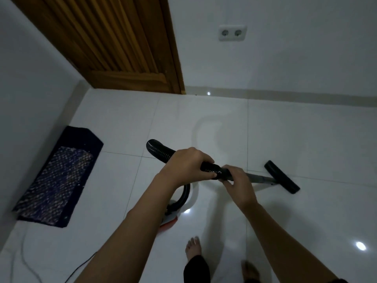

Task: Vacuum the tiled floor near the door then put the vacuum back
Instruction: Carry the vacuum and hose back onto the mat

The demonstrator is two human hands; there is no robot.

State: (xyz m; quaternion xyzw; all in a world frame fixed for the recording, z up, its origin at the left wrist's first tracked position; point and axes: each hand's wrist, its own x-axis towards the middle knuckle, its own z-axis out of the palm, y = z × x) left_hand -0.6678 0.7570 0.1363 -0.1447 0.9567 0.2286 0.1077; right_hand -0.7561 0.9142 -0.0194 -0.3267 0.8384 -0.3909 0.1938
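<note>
Left forearm [130, 231] and right forearm [285, 231] reached out over a bare foot [193, 247] on the tiled floor [306, 139]. Left hand [186, 164] wrapped round the black ribbed hose [158, 149], and right hand [237, 180] curled round the joint just beyond it, where the grey wand [259, 178] began. The wand sloped down to the floor head [282, 177], flat on the tiles, right of the wooden door [114, 43]. The vacuum body [172, 219] sat under the left arm, and a dark mat [59, 176] lay by the left wall.

White glossy tiled floor [306, 139]; wooden door [114, 37] at 11 o'clock, 2-socket outlet [232, 33] on the white wall [306, 54] at 1 o'clock, dark blue mat [57, 180] at 9 o'clock.
</note>
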